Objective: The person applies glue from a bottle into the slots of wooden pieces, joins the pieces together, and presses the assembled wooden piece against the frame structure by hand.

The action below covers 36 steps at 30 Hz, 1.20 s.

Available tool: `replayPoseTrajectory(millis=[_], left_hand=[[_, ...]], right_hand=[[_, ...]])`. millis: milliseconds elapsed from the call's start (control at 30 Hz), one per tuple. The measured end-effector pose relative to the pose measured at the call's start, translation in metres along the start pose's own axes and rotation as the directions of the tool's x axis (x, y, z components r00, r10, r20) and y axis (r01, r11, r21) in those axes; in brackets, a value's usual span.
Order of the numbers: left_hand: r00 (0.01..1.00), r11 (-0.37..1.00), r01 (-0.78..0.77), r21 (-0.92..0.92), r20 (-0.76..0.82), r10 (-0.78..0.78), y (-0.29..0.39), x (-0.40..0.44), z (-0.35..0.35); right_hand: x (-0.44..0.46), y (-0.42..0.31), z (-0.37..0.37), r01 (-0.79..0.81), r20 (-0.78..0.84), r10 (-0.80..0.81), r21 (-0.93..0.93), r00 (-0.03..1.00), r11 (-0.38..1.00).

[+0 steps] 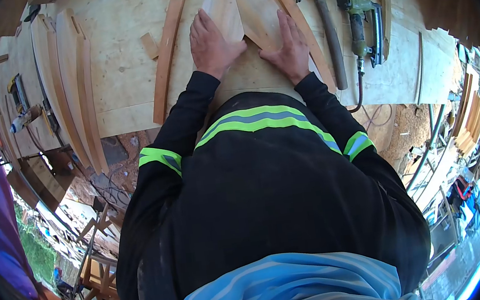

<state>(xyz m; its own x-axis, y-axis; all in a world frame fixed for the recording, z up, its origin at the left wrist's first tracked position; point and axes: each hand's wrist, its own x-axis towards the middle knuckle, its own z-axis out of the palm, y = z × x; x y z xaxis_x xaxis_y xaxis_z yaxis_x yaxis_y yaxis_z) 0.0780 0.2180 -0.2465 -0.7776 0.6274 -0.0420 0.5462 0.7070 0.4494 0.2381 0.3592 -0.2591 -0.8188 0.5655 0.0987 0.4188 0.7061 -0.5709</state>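
Two pale wooden boards lie side by side between two curved wooden strips. My left hand (213,46) rests flat on the lower part of the left board (223,9), fingers stretched forward and thumb pointing inward. On the right, my right hand (289,48) lies with fingers extended along the outer edge of the right board (260,11), its thumb near the lower tip. The boards meet along a middle seam, with a dark notch at its lower end. The left curved strip (170,45) stands apart from my left hand; the right curved strip (295,10) runs close beside my right fingers.
A claw hammer (330,33) and a green nail gun (360,23) with a hose lie right on the plywood table (121,98). A small wood block (149,45) sits left of the left strip. Several curved wooden pieces (69,80) and another tool (18,92) are farther left.
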Motion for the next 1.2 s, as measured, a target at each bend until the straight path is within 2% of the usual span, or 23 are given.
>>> replayPoseTrajectory(millis=[233, 400, 633, 733, 900, 1033, 1100, 1133, 1200], left_hand=[[1.0, 1.0, 0.011, 0.003, 0.013, -0.011, -0.001, 0.001, 0.002], [1.0, 1.0, 0.004, -0.017, 0.008, -0.004, 0.0, 0.002, 0.002], [0.993, 0.996, -0.072, -0.05, -0.101, 0.067, 0.022, -0.006, -0.026], [0.982, 0.995, -0.093, -0.046, -0.17, 0.084, 0.041, -0.013, -0.046], [0.909, 0.971, -0.238, -0.009, -0.353, 0.22, 0.067, -0.019, -0.078], [0.869, 0.955, -0.296, 0.011, -0.412, 0.274, 0.088, -0.026, -0.11], [0.787, 0.927, -0.372, 0.04, -0.516, 0.338, 0.101, -0.031, -0.131], [0.774, 0.922, -0.383, 0.049, -0.527, 0.35, 0.108, -0.033, -0.143], [0.73, 0.91, -0.412, 0.046, -0.582, 0.36, 0.122, -0.04, -0.169]], right_hand=[[0.0, -0.001, -0.001, -0.009, 0.01, 0.009, -0.01, 1.0, 1.0], [0.0, -0.004, -0.007, -0.007, 0.014, 0.006, 0.056, 1.0, 0.998], [-0.007, -0.02, -0.032, 0.033, -0.081, -0.029, 0.049, 0.996, 0.998], [-0.014, -0.033, -0.05, 0.058, -0.189, -0.056, 0.007, 0.98, 0.998], [-0.018, -0.05, -0.077, 0.108, -0.356, -0.102, -0.004, 0.929, 0.994], [-0.022, -0.068, -0.1, 0.115, -0.457, -0.115, -0.027, 0.882, 0.993], [-0.023, -0.08, -0.115, 0.174, -0.545, -0.158, -0.024, 0.824, 0.985], [-0.023, -0.086, -0.123, 0.18, -0.561, -0.164, -0.026, 0.812, 0.983], [-0.023, -0.101, -0.14, 0.224, -0.658, -0.206, -0.058, 0.725, 0.973]])
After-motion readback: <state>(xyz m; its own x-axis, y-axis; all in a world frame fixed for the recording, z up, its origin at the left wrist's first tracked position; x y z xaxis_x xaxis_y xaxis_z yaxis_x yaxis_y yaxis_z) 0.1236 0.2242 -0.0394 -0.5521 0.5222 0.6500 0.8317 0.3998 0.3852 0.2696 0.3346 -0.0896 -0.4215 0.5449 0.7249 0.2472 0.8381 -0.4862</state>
